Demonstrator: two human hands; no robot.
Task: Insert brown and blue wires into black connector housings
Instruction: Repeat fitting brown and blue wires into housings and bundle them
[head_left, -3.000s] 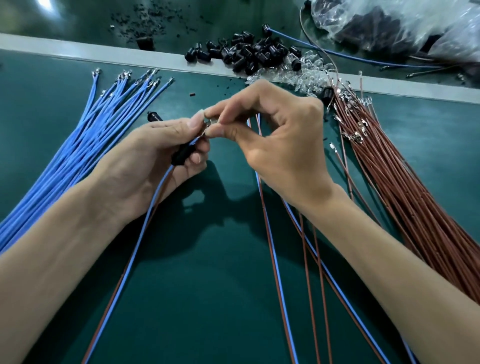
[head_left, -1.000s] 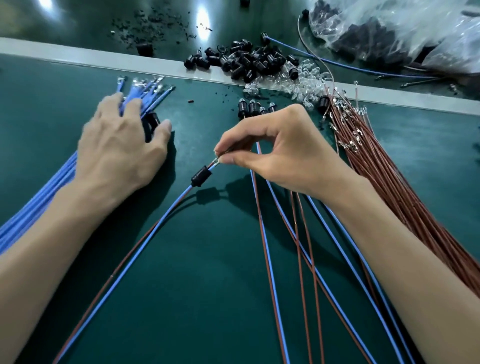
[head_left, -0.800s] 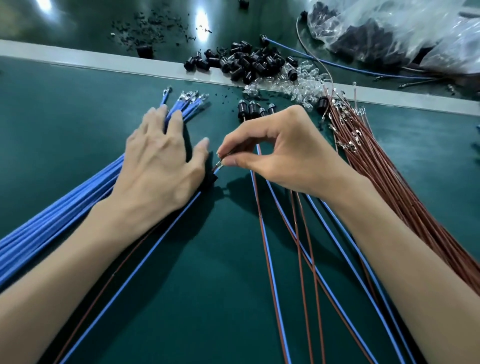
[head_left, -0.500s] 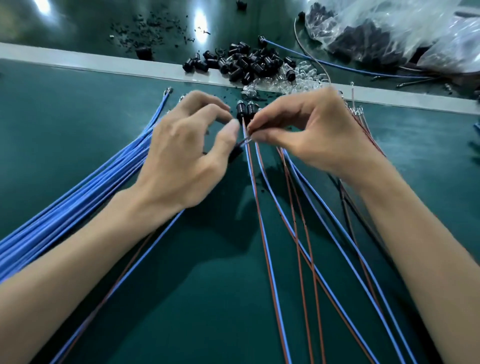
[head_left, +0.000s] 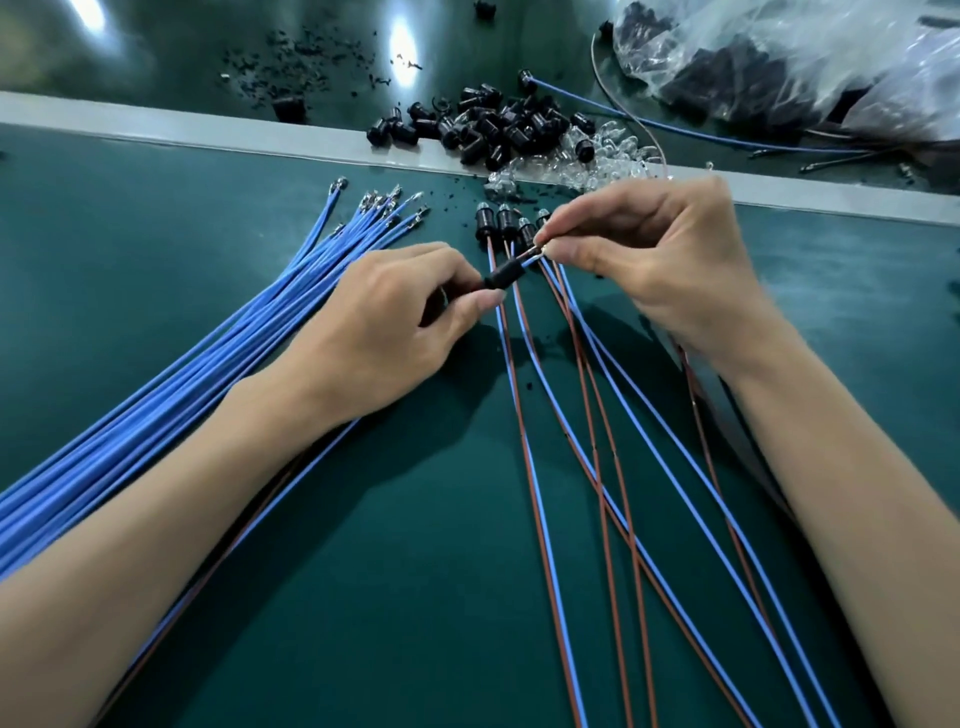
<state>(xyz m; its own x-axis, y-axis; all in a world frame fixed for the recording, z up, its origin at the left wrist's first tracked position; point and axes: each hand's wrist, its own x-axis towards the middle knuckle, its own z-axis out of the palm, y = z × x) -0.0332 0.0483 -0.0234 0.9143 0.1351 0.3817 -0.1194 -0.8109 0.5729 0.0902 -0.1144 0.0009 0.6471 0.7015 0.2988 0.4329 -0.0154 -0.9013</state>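
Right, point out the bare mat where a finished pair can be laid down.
Two free patches: the mat left of the blue wire bundle, up to the grey strip, and the mat right of the right hand. Crowded: the centre, where finished pairs fan out, and the black housings behind them.

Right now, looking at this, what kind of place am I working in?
Probably a wire-harness assembly bench in a small factory or workshop: a bundle of blue wires with crimped terminals, a pile of black housings, and a green work mat.
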